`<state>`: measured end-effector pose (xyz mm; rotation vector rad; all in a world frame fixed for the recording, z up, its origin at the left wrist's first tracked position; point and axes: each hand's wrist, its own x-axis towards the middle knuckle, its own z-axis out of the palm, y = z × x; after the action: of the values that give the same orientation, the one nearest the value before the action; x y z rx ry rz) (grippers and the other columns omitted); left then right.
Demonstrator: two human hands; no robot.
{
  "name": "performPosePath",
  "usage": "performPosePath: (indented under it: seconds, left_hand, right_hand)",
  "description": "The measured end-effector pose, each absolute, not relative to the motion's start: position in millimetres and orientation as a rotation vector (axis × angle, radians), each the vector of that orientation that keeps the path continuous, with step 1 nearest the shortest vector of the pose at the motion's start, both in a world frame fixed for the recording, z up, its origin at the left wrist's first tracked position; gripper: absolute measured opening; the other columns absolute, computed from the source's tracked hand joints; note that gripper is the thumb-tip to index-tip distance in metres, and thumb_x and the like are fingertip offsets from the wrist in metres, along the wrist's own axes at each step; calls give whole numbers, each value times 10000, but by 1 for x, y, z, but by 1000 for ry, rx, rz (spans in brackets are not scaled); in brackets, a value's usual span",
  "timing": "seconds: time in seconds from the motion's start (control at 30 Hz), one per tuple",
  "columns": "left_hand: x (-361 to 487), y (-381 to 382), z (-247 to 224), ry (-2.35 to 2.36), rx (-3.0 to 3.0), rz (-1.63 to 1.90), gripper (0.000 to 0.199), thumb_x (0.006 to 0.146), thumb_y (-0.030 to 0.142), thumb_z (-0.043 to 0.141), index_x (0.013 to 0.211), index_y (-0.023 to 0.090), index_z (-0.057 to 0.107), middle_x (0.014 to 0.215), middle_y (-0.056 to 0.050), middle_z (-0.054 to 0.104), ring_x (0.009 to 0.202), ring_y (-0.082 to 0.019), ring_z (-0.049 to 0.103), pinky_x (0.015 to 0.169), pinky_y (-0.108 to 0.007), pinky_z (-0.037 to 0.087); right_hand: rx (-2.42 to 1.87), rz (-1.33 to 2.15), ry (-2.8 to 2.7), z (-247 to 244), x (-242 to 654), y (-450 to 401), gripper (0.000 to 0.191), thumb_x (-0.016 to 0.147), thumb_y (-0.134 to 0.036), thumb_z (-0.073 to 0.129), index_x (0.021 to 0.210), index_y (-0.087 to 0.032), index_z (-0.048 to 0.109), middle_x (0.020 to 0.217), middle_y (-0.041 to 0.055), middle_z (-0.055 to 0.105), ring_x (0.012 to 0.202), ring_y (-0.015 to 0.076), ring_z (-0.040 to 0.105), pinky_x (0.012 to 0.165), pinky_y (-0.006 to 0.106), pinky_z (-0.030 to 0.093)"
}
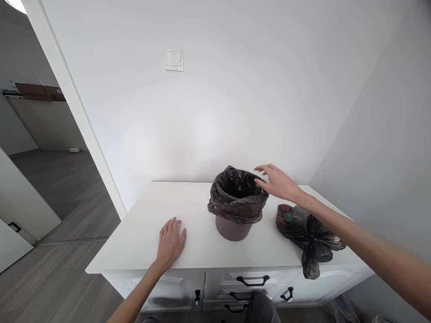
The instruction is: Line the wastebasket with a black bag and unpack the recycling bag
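Note:
A brown trash can [233,229] stands upright on the white cabinet top, lined with a black garbage bag [235,207] folded over its rim. My right hand [278,181] is at the can's right rim, thumb and fingers apart, with nothing visible in it; whether it touches the bag I cannot tell. My left hand [171,242] lies flat on the cabinet top, left of the can, fingers stretched out. Under my right forearm sits a knotted black garbage bag [313,235], filled, with something red and green showing through, its tied end hanging over the front edge.
The white cabinet [191,255] has doors and drawers with black handles [252,281] and stands against a wall with a light switch [174,59]. On the left is a doorway with a white frame [77,98]. A grey wall [387,157] rises at the right.

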<state>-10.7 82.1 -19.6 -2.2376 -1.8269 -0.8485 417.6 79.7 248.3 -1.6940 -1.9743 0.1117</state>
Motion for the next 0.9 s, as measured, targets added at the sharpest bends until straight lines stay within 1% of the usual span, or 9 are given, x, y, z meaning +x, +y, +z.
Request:
performPosePath:
  seconds: [0.03,0.1,0.2,0.3,0.4,0.53,0.73,0.83,0.9]
  left_hand:
    - [-11,82,-20,-1824,-2239,-845,439,1055,445,399,1337,184,611,1532,-174,605,1462,-348,510,1187,-569,431]
    - [-10,82,-19,-1824,-2238,-840,438,1053,439,401,1336,181,613,1535,-174,605,1464,-353,507,1188,-571,429]
    - [-10,81,-18,-1835,-2242,-831,442,1052,434,399,1340,176,613,1533,-172,609,1467,-353,504,1194,-567,426]
    - [-10,80,-17,-1846,-2245,-825,437,1047,424,402,1339,180,617,1529,-165,615,1471,-348,503,1200,-566,423]
    - [-9,79,-15,-1860,-2243,-825,432,1043,420,403,1338,195,624,1528,-159,618,1474,-346,504,1203,-567,422]
    - [-8,79,-14,-1890,-2254,-825,439,1038,424,403,1340,199,628,1531,-160,615,1481,-347,496,1214,-575,407]
    - [-8,80,-13,-1908,-2260,-836,438,1042,428,394,1351,213,620,1525,-145,620,1487,-334,486,1215,-571,403]
    - [-7,81,-11,-1913,-2268,-817,437,1047,435,387,1346,215,615,1529,-141,617,1490,-332,486,1212,-570,406]
    - [-6,81,-9,-1916,-2270,-804,435,1045,433,389,1346,215,615,1536,-141,614,1491,-331,488,1214,-570,407]
  right_hand:
    - [-1799,121,-1871,244,424,78,506,940,-381,681,1407,-192,646,1381,182,675,1194,300,701,1014,425,563]
    - [-1930,406,-1657,234,431,78,548,918,-385,723,1400,-141,632,1224,185,707,1003,269,729,876,389,597]
    - [-1882,849,-1415,223,431,86,438,958,-324,660,1333,-99,636,806,63,690,650,184,642,614,310,564]
    - [-1819,866,-1362,217,433,99,421,954,-225,632,1357,-104,615,613,-29,591,507,147,550,517,267,513]
    - [-1811,795,-1283,213,451,115,428,931,-165,634,1356,-115,633,592,-38,594,486,137,556,518,256,523]
    - [-1880,639,-1084,206,495,134,401,924,-135,601,1315,-78,666,611,1,641,491,149,607,569,281,580]
    - [-1957,486,-837,198,553,145,308,913,-125,571,1160,-30,729,582,48,641,487,195,650,587,317,608]
    - [-1954,470,-781,197,569,144,348,936,-151,551,1222,-14,693,638,92,671,520,222,680,606,339,622]
    - [-1946,445,-778,195,573,140,418,951,-173,544,1325,-3,624,727,137,706,574,242,707,634,359,630]
